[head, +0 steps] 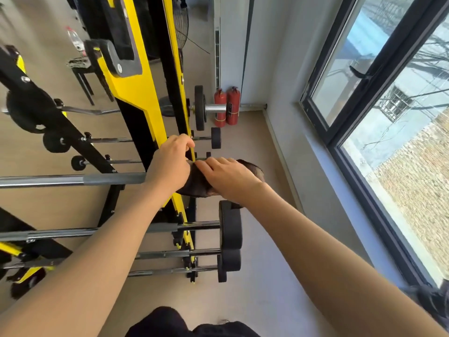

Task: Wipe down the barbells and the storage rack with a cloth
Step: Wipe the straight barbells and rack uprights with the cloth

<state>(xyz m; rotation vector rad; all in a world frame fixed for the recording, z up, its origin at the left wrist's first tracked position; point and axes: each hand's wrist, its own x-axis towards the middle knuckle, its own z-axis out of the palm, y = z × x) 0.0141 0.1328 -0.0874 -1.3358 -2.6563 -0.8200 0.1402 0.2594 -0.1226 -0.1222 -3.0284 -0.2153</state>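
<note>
The left hand (170, 164) is closed around the yellow upright (145, 98) of the storage rack, while a dark cloth (201, 183) is pressed under the flat, open right hand (228, 176) against a barbell (73, 180) end beside the window (388, 117).

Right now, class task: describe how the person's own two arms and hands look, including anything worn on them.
Both arms are bare along all that shows, with no sleeves. The left hand and right hand wear no gloves; no rings, watch or wristbands show. No markings show.
</note>
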